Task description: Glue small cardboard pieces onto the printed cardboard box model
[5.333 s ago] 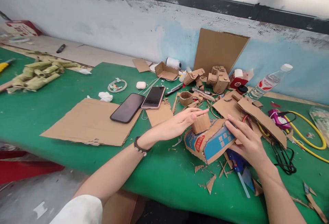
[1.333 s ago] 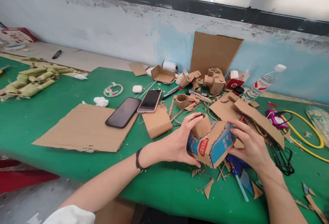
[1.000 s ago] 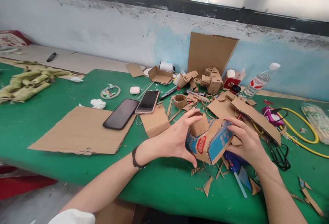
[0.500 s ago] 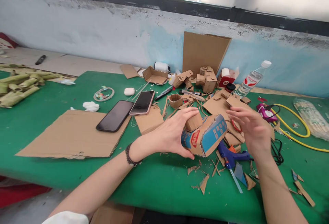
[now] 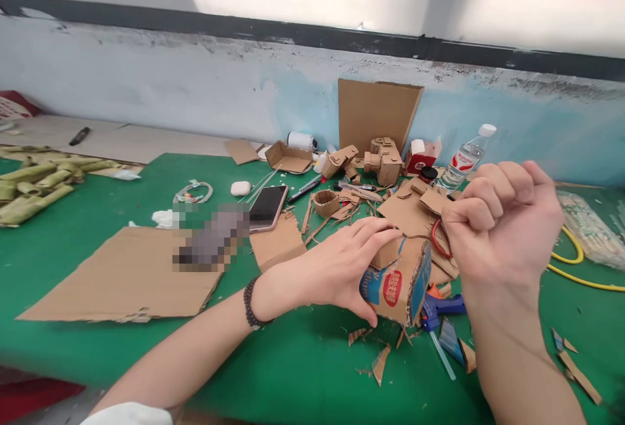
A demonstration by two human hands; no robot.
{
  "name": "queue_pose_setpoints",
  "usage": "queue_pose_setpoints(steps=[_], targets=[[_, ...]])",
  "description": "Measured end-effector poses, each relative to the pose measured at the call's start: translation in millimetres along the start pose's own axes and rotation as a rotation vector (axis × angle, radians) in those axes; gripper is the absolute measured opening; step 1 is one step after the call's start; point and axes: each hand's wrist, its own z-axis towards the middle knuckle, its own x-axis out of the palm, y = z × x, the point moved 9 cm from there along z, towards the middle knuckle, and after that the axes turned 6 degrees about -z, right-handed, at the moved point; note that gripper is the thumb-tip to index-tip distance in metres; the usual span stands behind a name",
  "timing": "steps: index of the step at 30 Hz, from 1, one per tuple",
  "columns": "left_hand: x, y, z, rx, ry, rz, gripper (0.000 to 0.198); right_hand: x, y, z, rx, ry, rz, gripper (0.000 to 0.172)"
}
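Note:
My left hand [image 5: 339, 265] grips a small cardboard model [image 5: 395, 295], a boxy body with blue and red print and a plain raised block on top. The fingers reach over the block and the thumb lies along the lower near side. Raised to the right of the model, my right hand [image 5: 505, 223] is curled into a fist, and nothing shows in it. Below and between the hands, a blue glue gun [image 5: 442, 308] lies with a clear glue stick jutting from it. Red-handled scissors [image 5: 437, 239] rest partly hidden behind the fist.
Cardboard scraps [image 5: 381, 363] litter the green table. Farther back stand a cardboard camera model [image 5: 384, 161], a cardboard ring [image 5: 326, 204] and a water bottle [image 5: 466, 158]. A phone [image 5: 268, 207] and a large cardboard sheet [image 5: 122, 275] lie left; a yellow cable [image 5: 586, 278] runs right.
My right hand has closed from spread fingers into a fist and risen. The cardboard model has turned in my left hand, showing more of its red-printed side. The view has tilted up slightly.

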Motion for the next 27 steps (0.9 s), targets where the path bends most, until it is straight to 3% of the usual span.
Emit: queue_pose_setpoints(steps=[14,21,27], targets=[[-4.2,2,9,0.004,0.036,-0.026,0.149,-11,-13,-5,0.060,-0.070,-0.192,0.057],[-4.2,2,9,0.001,0.023,-0.075,0.145,-5,-18,-8,0.073,0.092,-0.327,0.060],[-3.5,3,9,-0.007,0.028,-0.059,0.147,-11,-17,-10,0.104,-0.044,-0.391,0.059]])
